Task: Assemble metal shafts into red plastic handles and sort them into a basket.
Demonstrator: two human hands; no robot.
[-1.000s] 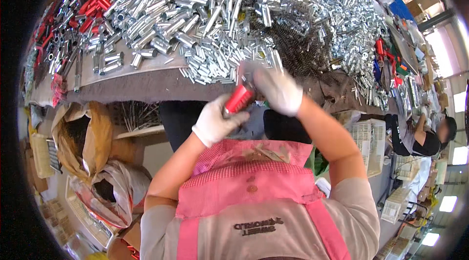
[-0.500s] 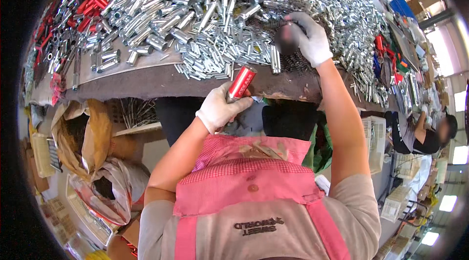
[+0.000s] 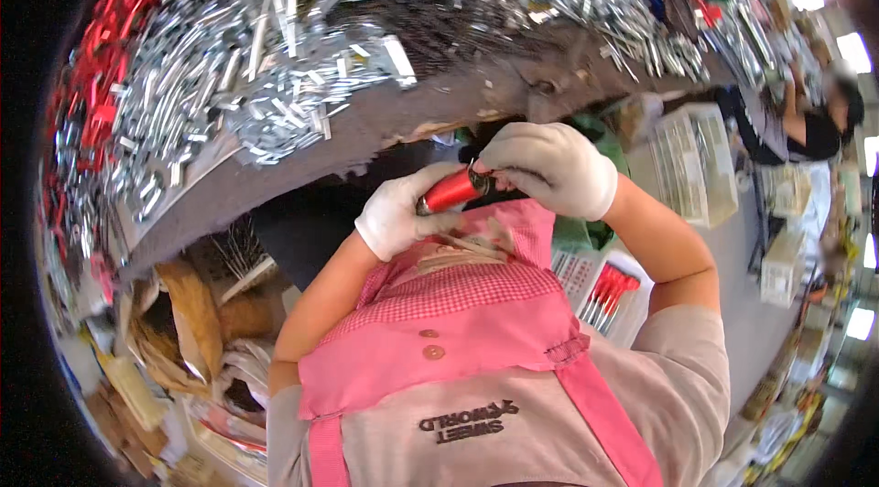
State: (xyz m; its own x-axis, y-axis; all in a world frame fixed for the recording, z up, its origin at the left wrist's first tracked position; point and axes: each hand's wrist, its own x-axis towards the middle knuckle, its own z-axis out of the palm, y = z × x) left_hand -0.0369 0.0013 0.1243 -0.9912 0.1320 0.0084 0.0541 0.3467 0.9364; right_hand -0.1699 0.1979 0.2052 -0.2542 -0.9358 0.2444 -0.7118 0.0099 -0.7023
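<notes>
In my gloved left hand [image 3: 403, 208] is a short red metal tube [image 3: 450, 191], held over my lap in front of the workbench edge. The fingers wrap round its lower part, and its upper end points to the right. My gloved right hand [image 3: 549, 167] is at that upper end, fingertips pinched together by the tube's mouth. Something small and dark shows between the fingertips and the mouth, too blurred to name. Beyond the hands, a heap of shiny metal tubes and sleeves [image 3: 302, 102] covers the bench, with a pile of small dark parts [image 3: 449, 34] in it.
Red metal pieces [image 3: 96, 112] lie at the heap's far left. Below the bench edge [image 3: 366, 135] stand open sacks [image 3: 188, 318] on the left. A white basket of red-handled tools [image 3: 609, 295] is by my right elbow, a pale crate [image 3: 691, 167] beyond. Farther right a co-worker [image 3: 819, 125] sits.
My right hand has come back from the dark pile to the red tube's end. The left hand has lowered slightly and tilted the tube toward the right. The view has turned.
</notes>
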